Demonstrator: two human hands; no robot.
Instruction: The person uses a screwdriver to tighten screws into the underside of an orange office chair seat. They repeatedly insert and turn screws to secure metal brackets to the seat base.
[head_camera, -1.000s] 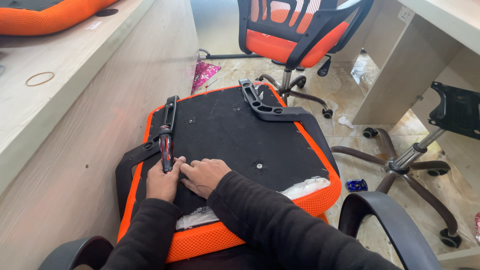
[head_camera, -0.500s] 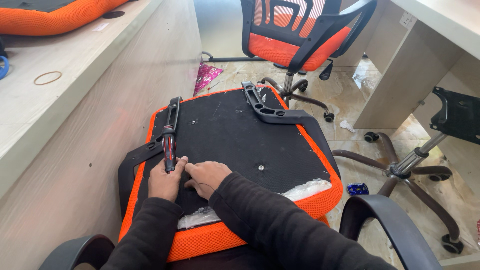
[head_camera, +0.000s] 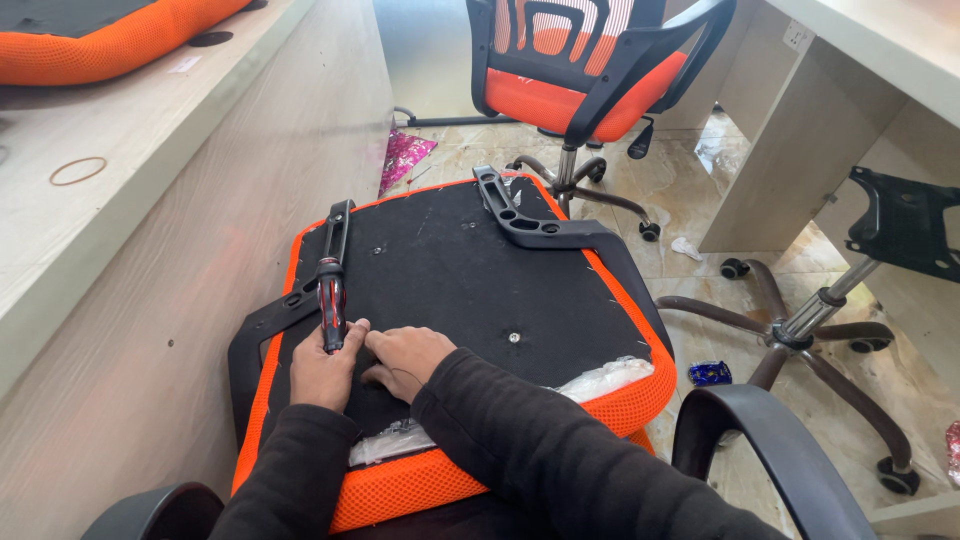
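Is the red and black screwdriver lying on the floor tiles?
No, the red and black screwdriver rests on the upturned orange seat's black underside, touched by the left hand.
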